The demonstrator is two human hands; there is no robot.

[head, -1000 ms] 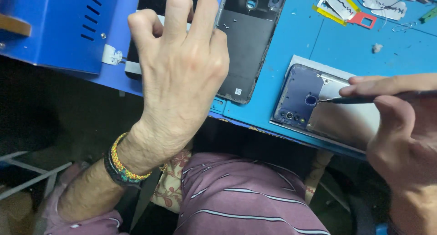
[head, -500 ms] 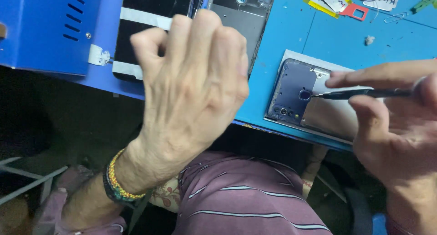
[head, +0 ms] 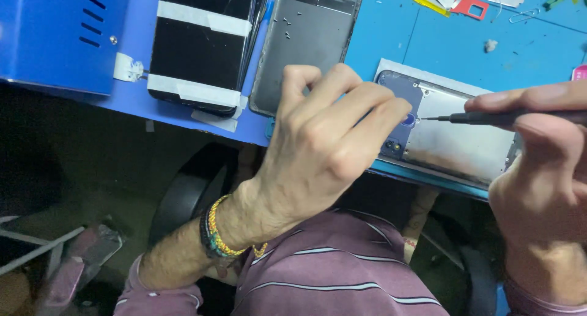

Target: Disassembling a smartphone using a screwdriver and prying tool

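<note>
Blue casing (head: 55, 34) sits at the far left of the bench (head: 428, 40), then a taped phone (head: 202, 47) and a grey back cover (head: 306, 40). Left hand (head: 324, 144) hangs loosely curled, holding nothing, fingertips near the opened phone (head: 452, 138) at the bench edge. Right hand (head: 538, 169) pinches a screwdriver (head: 495, 117), tip at the camera end. Seemingly mid-unscrewing; next calls for steadying the phone and seating the tip square.

Two hands show: the left hand (head: 324, 151) and the right hand (head: 538, 181). One thin screwdriver (head: 489, 117) is there. Three phone parts lie on the blue bench (head: 391, 40): one opened phone (head: 446, 138), one grey back cover (head: 306, 47) and one taped black screen (head: 199, 44). One blue box (head: 55, 34) stands by.
</note>
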